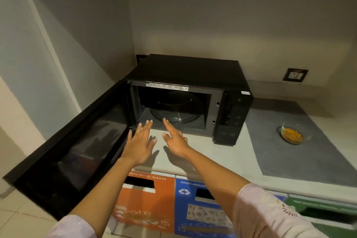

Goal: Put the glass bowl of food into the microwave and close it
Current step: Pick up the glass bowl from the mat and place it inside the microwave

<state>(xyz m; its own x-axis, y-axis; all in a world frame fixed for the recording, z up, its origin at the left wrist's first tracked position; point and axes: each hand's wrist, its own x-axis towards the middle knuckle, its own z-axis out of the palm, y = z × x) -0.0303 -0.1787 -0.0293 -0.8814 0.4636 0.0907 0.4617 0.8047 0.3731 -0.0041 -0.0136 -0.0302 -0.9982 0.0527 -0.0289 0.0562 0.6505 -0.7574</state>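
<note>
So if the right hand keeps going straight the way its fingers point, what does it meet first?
Probably the round glass turntable inside the open black microwave. The right hand points into the cavity with nothing visible between, though depth is unclear.

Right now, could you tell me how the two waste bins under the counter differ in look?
The left bin is orange with "WASTE" printed on it; the right bin is blue with a white recycling symbol. The orange bin's slot is wider than the blue bin's. Both have dark rectangular slots and printed pictures below.

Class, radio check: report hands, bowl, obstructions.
Left hand, right hand open, empty, before microwave. Door open. Glass bowl on mat, right. Nothing blocking.
</note>
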